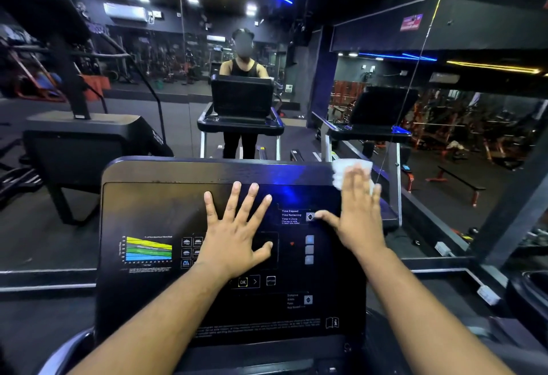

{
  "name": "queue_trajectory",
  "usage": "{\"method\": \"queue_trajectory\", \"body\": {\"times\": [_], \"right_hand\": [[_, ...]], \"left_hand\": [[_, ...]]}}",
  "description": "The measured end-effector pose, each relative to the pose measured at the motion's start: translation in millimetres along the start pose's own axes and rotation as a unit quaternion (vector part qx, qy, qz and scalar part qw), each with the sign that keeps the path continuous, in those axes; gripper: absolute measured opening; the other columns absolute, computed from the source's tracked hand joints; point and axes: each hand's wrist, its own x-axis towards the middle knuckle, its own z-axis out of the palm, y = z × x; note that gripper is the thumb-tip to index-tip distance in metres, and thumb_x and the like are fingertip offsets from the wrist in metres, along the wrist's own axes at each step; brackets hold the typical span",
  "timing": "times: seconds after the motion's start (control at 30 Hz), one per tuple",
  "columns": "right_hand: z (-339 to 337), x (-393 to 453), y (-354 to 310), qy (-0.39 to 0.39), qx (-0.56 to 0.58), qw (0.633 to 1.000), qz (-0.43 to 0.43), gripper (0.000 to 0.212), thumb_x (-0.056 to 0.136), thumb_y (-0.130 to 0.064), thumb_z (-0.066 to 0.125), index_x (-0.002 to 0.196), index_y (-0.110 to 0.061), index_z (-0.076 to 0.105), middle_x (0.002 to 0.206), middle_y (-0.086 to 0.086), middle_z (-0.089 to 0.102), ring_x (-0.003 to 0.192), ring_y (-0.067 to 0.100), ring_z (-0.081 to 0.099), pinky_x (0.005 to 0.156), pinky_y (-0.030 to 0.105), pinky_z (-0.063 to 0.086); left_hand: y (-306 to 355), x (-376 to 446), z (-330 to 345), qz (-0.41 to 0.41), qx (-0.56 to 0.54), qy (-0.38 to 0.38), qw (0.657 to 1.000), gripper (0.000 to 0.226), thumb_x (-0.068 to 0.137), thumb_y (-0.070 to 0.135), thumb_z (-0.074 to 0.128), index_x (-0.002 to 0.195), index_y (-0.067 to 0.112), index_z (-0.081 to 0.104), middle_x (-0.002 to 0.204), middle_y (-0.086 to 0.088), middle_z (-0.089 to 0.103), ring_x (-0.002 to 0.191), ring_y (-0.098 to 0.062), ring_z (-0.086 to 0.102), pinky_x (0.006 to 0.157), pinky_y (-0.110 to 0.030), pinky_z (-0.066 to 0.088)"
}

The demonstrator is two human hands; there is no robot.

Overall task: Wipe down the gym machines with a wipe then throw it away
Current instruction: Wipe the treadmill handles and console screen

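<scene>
A black treadmill console (154, 205) with a coloured chart and buttons fills the lower middle of the head view. My left hand (237, 232) lies flat on the middle of the panel, fingers spread and straight. My right hand (355, 214) presses a white wipe (345, 170) against the console's upper right corner with straight fingers. The wipe sticks out above and to the left of the fingers; the rest is hidden under the palm.
A wall mirror (178, 93) ahead reflects the treadmill and a person in a black top. Another machine (80, 137) stands to the left. On the right, a second mirror (474, 125) shows orange racks and benches. A grey ledge (439, 268) runs along the mirror's foot.
</scene>
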Motion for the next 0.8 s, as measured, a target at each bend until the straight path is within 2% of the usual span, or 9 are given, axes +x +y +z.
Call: {"method": "queue_trajectory", "body": {"times": [0.1,0.23,0.33,0.4,0.47,0.53,0.6,0.7,0.8], "right_hand": [[-4,5,-23,-0.005,0.05,0.996,0.068,0.134,0.067,-0.1,0.01,0.159,-0.005,-0.012,0.166,0.018,-0.017,0.153,0.032,-0.019,0.124,0.054,-0.003],[-1,3,-85,-0.076,0.013,0.983,-0.166,0.131,0.068,-0.096,0.024,0.158,-0.009,-0.016,0.163,0.011,-0.029,0.15,0.026,-0.029,0.124,0.052,-0.009],[0,5,-80,-0.053,-0.021,0.964,-0.26,0.123,0.076,-0.094,0.022,0.161,-0.009,0.001,0.168,0.009,-0.01,0.156,0.025,-0.011,0.125,0.057,0.005],[1,4,-60,0.007,-0.021,0.984,-0.174,0.126,0.075,-0.096,0.01,0.16,-0.003,0.013,0.167,0.015,0.006,0.156,0.031,0.006,0.123,0.061,0.009],[1,5,-49,0.025,0.007,0.999,-0.029,0.129,0.073,-0.096,0.008,0.16,-0.001,0.006,0.167,0.02,0.001,0.156,0.033,-0.001,0.123,0.059,0.005],[1,9,-70,0.004,0.039,0.998,0.041,0.134,0.068,-0.098,0.006,0.159,0.0,-0.006,0.166,0.022,-0.01,0.155,0.034,-0.012,0.123,0.06,0.0],[3,12,-113,-0.022,0.033,0.999,-0.014,0.137,0.065,-0.1,0.008,0.158,-0.001,-0.009,0.165,0.021,-0.014,0.154,0.035,-0.013,0.12,0.06,-0.005],[11,9,-178,-0.056,0.01,0.977,-0.203,0.132,0.068,-0.097,0.023,0.159,-0.006,-0.008,0.165,0.014,-0.019,0.153,0.027,-0.021,0.122,0.06,-0.007],[14,18,-190,-0.027,-0.007,0.951,-0.307,0.124,0.073,-0.095,0.018,0.161,-0.009,0.002,0.167,0.006,-0.013,0.154,0.019,-0.019,0.122,0.061,0.009]], "left_hand": [[0,-1,0,0.001,0.0,0.0,1.0,0.098,0.08,0.074,0.047,0.162,0.027,0.02,0.171,-0.007,0.008,0.157,-0.038,0.003,0.111,-0.081,-0.001],[-5,-1,-1,0.012,-0.007,-0.002,1.0,0.1,0.081,0.075,0.046,0.162,0.024,0.022,0.171,-0.006,0.007,0.157,-0.034,0.004,0.113,-0.079,0.002],[-24,-9,-4,0.007,-0.008,0.004,1.0,0.099,0.087,0.08,0.039,0.163,0.019,0.018,0.172,-0.006,0.003,0.158,-0.025,0.005,0.117,-0.075,0.004],[-48,-21,-6,-0.015,0.002,0.006,1.0,0.099,0.089,0.081,0.034,0.164,0.02,0.012,0.172,-0.006,0.001,0.158,-0.023,0.002,0.117,-0.074,-0.001],[-73,-35,-6,-0.039,0.006,0.008,0.999,0.097,0.09,0.081,0.032,0.164,0.022,0.011,0.172,-0.006,0.0,0.158,-0.023,0.002,0.117,-0.074,-0.001],[-94,-47,-7,-0.046,0.007,-0.002,0.999,0.096,0.089,0.081,0.031,0.164,0.022,0.014,0.172,-0.007,0.001,0.158,-0.024,0.003,0.117,-0.074,0.003],[-106,-55,-8,-0.037,0.013,-0.003,0.999,0.096,0.09,0.082,0.028,0.163,0.022,0.016,0.172,-0.007,0.001,0.158,-0.024,0.004,0.117,-0.074,0.008],[-118,-61,-12,-0.032,0.012,-0.007,0.999,0.097,0.089,0.083,0.025,0.163,0.02,0.016,0.172,-0.008,0.003,0.158,-0.025,0.005,0.117,-0.074,0.008],[-137,-69,-13,-0.042,0.014,-0.003,0.999,0.097,0.09,0.083,0.023,0.163,0.02,0.015,0.171,-0.008,0.005,0.158,-0.025,0.007,0.118,-0.073,0.005]]}}
